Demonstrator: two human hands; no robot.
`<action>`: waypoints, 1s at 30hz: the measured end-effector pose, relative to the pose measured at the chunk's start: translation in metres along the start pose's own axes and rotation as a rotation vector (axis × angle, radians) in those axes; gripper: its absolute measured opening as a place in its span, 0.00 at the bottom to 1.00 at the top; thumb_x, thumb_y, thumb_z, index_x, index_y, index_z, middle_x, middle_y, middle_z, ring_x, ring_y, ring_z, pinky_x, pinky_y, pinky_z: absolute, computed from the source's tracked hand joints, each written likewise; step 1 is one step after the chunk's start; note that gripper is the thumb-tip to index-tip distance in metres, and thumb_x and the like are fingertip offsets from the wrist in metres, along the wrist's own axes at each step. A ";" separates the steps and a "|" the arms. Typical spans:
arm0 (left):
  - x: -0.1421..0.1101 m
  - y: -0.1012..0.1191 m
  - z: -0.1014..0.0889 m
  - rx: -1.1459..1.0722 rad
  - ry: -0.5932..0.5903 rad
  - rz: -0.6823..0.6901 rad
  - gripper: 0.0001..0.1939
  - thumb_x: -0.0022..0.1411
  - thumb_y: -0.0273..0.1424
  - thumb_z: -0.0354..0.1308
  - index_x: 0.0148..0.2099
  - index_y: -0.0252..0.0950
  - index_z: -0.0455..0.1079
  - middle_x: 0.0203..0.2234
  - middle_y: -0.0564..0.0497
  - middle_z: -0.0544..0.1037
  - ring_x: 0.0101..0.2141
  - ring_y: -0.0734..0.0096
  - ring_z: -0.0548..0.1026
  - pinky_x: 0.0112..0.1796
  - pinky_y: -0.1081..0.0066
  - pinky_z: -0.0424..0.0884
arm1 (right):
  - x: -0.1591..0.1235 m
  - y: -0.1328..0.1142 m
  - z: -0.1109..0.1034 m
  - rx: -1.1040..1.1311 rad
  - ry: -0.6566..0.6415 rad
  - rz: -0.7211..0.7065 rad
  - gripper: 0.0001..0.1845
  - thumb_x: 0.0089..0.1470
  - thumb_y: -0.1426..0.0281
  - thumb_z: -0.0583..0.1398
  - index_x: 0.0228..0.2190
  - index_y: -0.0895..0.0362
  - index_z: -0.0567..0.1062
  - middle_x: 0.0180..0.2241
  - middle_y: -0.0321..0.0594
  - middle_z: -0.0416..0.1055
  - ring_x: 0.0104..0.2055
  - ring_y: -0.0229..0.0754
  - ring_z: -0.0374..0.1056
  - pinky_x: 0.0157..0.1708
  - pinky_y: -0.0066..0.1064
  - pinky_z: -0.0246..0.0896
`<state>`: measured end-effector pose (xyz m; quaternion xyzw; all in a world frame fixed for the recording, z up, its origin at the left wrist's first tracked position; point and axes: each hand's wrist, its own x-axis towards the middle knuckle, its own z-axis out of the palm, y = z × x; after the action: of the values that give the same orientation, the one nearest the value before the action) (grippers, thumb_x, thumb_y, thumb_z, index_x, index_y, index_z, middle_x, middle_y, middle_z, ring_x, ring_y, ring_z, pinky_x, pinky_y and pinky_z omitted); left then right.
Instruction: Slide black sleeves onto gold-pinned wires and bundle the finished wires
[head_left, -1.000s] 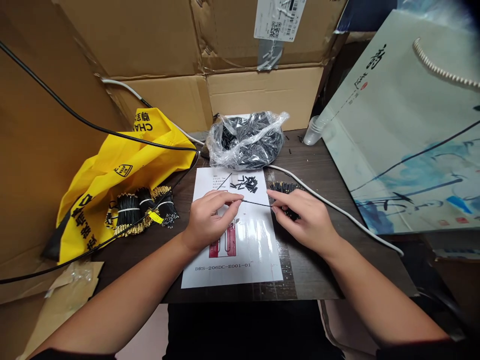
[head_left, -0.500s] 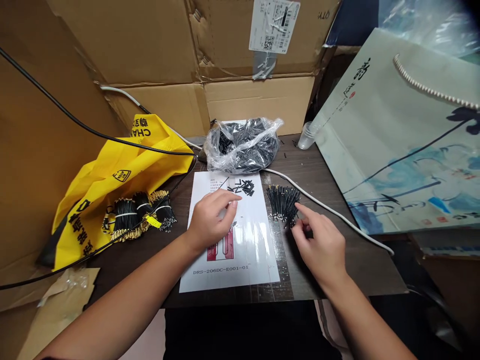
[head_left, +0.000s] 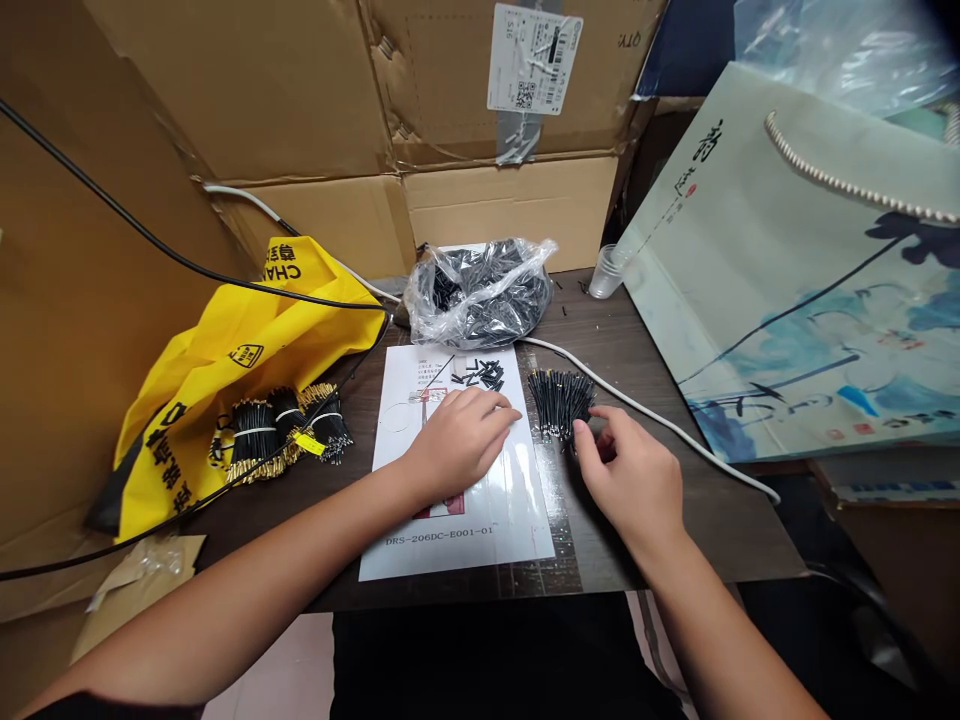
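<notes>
On the right, a loose pile of short black wires [head_left: 556,398] with metal tips lies on the dark table. My right hand [head_left: 636,462] is at the pile's right edge, thumb and index finger apart, the thumb touching or very near the wires. Over the printed sheet [head_left: 450,555] hovers my left hand [head_left: 469,440], fingers stretched to the right with nothing visible in them; its thumb is mostly hidden. Just beyond that hand, short black tube pieces [head_left: 489,374] lie scattered on the sheet's upper part.
A clear plastic bag full of black pieces [head_left: 480,305] stands behind the sheet. Tied wire bundles [head_left: 255,430] lie on a yellow bag [head_left: 202,350] at left. A white cable [head_left: 652,412] crosses the right side near plastic cups [head_left: 606,272] and a large paper bag [head_left: 795,320].
One second ago both hands held a black wire between them. My right hand has since moved it to the pile's side and opened; my left hand has shifted right, palm down.
</notes>
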<state>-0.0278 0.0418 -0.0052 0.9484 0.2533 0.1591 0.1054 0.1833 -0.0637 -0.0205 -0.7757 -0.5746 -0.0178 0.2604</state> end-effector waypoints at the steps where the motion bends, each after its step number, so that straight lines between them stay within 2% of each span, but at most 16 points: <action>1: 0.007 0.000 -0.002 0.040 -0.024 -0.004 0.14 0.69 0.29 0.49 0.52 0.36 0.70 0.47 0.46 0.75 0.46 0.59 0.70 0.47 0.60 0.65 | 0.001 0.001 -0.002 -0.037 -0.018 0.047 0.18 0.61 0.56 0.56 0.42 0.55 0.75 0.30 0.39 0.75 0.28 0.42 0.68 0.27 0.32 0.51; 3: 0.026 -0.002 -0.005 0.119 -0.076 -0.024 0.16 0.70 0.29 0.47 0.56 0.35 0.68 0.48 0.45 0.74 0.48 0.58 0.68 0.47 0.61 0.64 | 0.003 0.001 -0.006 -0.132 -0.088 0.105 0.20 0.62 0.54 0.54 0.38 0.55 0.75 0.32 0.40 0.75 0.29 0.43 0.68 0.26 0.32 0.48; 6: 0.057 -0.005 -0.006 0.201 -0.134 -0.012 0.20 0.68 0.28 0.47 0.61 0.37 0.63 0.50 0.44 0.74 0.50 0.55 0.67 0.47 0.59 0.62 | 0.007 -0.002 -0.009 -0.228 -0.183 0.102 0.23 0.62 0.51 0.52 0.40 0.56 0.76 0.36 0.43 0.75 0.36 0.47 0.70 0.28 0.33 0.50; 8: 0.074 -0.008 -0.005 0.202 -0.201 0.007 0.26 0.66 0.30 0.51 0.65 0.37 0.57 0.53 0.42 0.72 0.52 0.53 0.66 0.48 0.58 0.60 | 0.008 -0.005 -0.009 -0.248 -0.205 0.082 0.26 0.62 0.49 0.50 0.41 0.56 0.76 0.37 0.45 0.74 0.40 0.50 0.70 0.29 0.35 0.52; 11: 0.091 -0.013 -0.003 0.187 -0.291 0.013 0.32 0.62 0.31 0.55 0.67 0.37 0.54 0.53 0.41 0.72 0.52 0.51 0.66 0.51 0.55 0.57 | 0.010 -0.011 -0.006 -0.268 -0.213 0.048 0.29 0.62 0.47 0.48 0.42 0.57 0.75 0.39 0.48 0.72 0.42 0.52 0.69 0.30 0.37 0.55; 16: 0.097 -0.023 -0.003 0.100 -0.295 0.080 0.33 0.61 0.30 0.55 0.67 0.39 0.53 0.53 0.42 0.74 0.52 0.53 0.69 0.52 0.54 0.54 | 0.014 -0.016 0.000 -0.301 -0.225 -0.001 0.31 0.62 0.47 0.47 0.41 0.59 0.76 0.39 0.52 0.70 0.43 0.56 0.67 0.32 0.40 0.59; 19: 0.096 -0.025 -0.002 0.057 -0.298 0.093 0.32 0.61 0.28 0.52 0.66 0.40 0.54 0.52 0.43 0.74 0.51 0.55 0.70 0.52 0.54 0.53 | 0.017 -0.013 0.003 -0.286 -0.227 -0.015 0.35 0.61 0.46 0.48 0.48 0.62 0.74 0.41 0.55 0.69 0.44 0.58 0.67 0.34 0.44 0.62; 21: 0.096 -0.026 -0.001 0.042 -0.298 0.101 0.30 0.61 0.27 0.51 0.66 0.40 0.55 0.53 0.43 0.74 0.51 0.56 0.70 0.51 0.55 0.54 | 0.019 -0.006 0.002 -0.227 -0.242 -0.029 0.37 0.61 0.46 0.49 0.53 0.64 0.72 0.42 0.56 0.69 0.45 0.59 0.67 0.37 0.45 0.64; 25: 0.101 -0.025 0.001 0.028 -0.306 0.140 0.31 0.60 0.26 0.51 0.65 0.40 0.56 0.57 0.43 0.71 0.54 0.55 0.68 0.51 0.56 0.56 | 0.021 0.015 -0.005 -0.065 -0.297 -0.102 0.38 0.56 0.43 0.54 0.54 0.59 0.72 0.43 0.50 0.70 0.47 0.55 0.68 0.42 0.44 0.67; 28: 0.106 -0.025 0.004 0.026 -0.324 0.172 0.33 0.57 0.25 0.52 0.65 0.40 0.55 0.59 0.44 0.69 0.55 0.55 0.67 0.51 0.57 0.58 | 0.022 0.030 -0.008 -0.055 -0.307 -0.201 0.43 0.51 0.41 0.59 0.57 0.60 0.69 0.45 0.49 0.70 0.47 0.55 0.68 0.45 0.45 0.68; 30: 0.109 -0.025 0.007 0.033 -0.337 0.178 0.34 0.57 0.24 0.53 0.66 0.39 0.55 0.58 0.43 0.69 0.55 0.54 0.67 0.50 0.57 0.59 | 0.024 0.037 -0.007 -0.073 -0.312 -0.262 0.43 0.52 0.43 0.60 0.58 0.61 0.68 0.45 0.50 0.70 0.47 0.55 0.68 0.46 0.46 0.68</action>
<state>0.0525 0.1180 0.0086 0.9819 0.1495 0.0027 0.1163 0.2264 -0.0531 -0.0204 -0.6966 -0.7030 0.0482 0.1353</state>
